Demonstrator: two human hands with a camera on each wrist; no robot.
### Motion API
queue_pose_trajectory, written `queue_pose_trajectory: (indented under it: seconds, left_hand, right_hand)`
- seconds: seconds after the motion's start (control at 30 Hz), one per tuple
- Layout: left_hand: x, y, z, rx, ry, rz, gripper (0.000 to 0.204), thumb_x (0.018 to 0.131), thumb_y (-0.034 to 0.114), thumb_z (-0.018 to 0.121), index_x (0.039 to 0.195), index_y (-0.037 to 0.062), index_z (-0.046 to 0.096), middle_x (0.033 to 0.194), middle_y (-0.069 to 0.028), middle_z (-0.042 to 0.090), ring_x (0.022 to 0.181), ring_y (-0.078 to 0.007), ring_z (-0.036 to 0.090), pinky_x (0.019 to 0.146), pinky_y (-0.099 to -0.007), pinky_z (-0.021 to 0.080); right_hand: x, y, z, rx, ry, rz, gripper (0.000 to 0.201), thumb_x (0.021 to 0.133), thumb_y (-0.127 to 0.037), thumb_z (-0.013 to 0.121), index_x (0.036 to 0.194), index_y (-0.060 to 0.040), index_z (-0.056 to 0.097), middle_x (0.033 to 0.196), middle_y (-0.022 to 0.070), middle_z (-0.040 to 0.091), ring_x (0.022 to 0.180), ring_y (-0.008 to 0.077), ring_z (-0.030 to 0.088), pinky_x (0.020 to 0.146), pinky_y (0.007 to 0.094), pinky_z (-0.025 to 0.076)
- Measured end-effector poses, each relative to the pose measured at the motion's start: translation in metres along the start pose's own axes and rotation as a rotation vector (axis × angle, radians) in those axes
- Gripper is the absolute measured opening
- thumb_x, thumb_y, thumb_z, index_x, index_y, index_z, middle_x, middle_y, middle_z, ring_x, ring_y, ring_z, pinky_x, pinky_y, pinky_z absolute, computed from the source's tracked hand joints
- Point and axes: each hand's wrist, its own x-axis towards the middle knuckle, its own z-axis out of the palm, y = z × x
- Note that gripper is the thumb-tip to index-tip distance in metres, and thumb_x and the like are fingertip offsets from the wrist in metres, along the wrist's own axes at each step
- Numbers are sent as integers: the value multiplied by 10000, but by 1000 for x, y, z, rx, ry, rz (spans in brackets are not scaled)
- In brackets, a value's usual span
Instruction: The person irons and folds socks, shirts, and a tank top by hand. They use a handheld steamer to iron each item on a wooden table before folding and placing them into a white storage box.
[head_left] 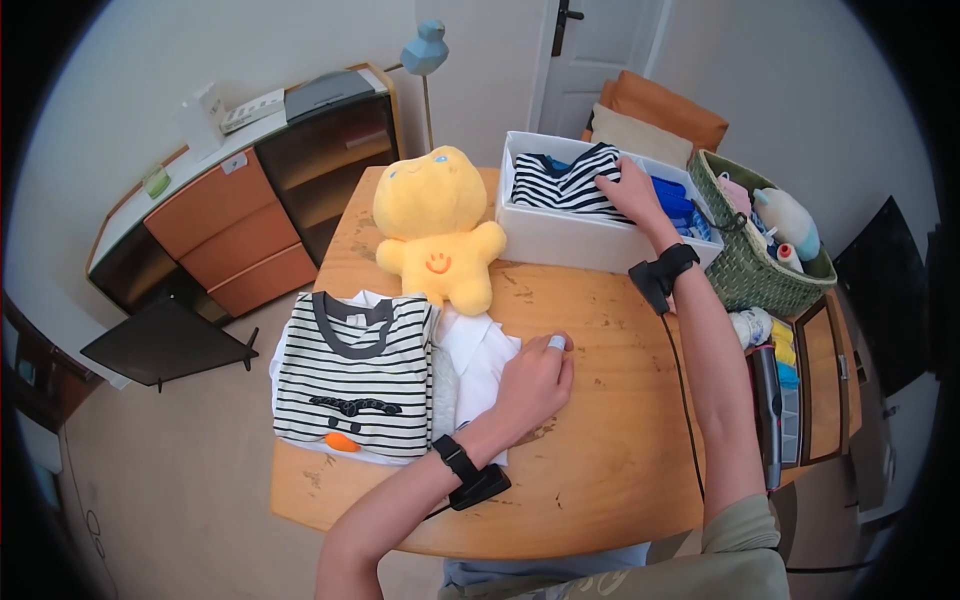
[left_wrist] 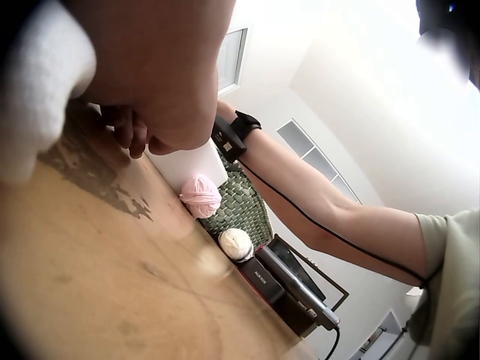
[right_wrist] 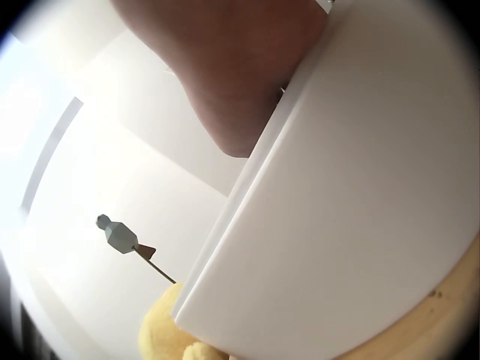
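Note:
My right hand reaches into the white box and grips the edge of a folded black-and-white striped garment. In the right wrist view the box wall hides its fingertips. My left hand rests on the wooden table with loosely curled fingers and holds nothing; a pale band wraps one finger. Beside it lies a pile of folded clothes, with a striped shirt on top and white cloth under it. A yellow plush toy sits just behind the pile.
Blue cloth lies in the box's right part. A green woven basket with toys stands to its right. Balls of yarn, including a pink one, and a dark organizer with a hair straightener line the table's right side.

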Motion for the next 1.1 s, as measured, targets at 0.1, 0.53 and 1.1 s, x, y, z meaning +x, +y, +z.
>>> queue_pose_trajectory:
  seconds: [0.1,0.53,1.1]
  left_hand:
    - [0,-2,1,-2,3,14,149,934,91,638,1053,0,642,817,-140,663,785,-344,668,706,-447,529]
    - [-1,-1,1,4,-13,8,162,933,91,628,1060,-10,641,826,-153,674,822,-359,669,732,-463,530]
    - [-1,-4,2,-11,-25,-1,174,937,100,622,1078,-2,627,884,-176,689,886,-377,669,768,-475,534]
  right_hand:
    - [0,3,2,-2,73,-3,602,933,-360,666,1333,81,580,1260,358,666,1225,493,626,1063,466,492]
    - [-9,8,14,-413,279,-225,314,1033,-269,608,1260,-59,662,1104,231,699,1048,433,676,881,546,552]
    - [0,-23,2,-408,186,-33,314,1045,-330,582,1184,-51,623,981,264,739,963,461,719,801,565,571]
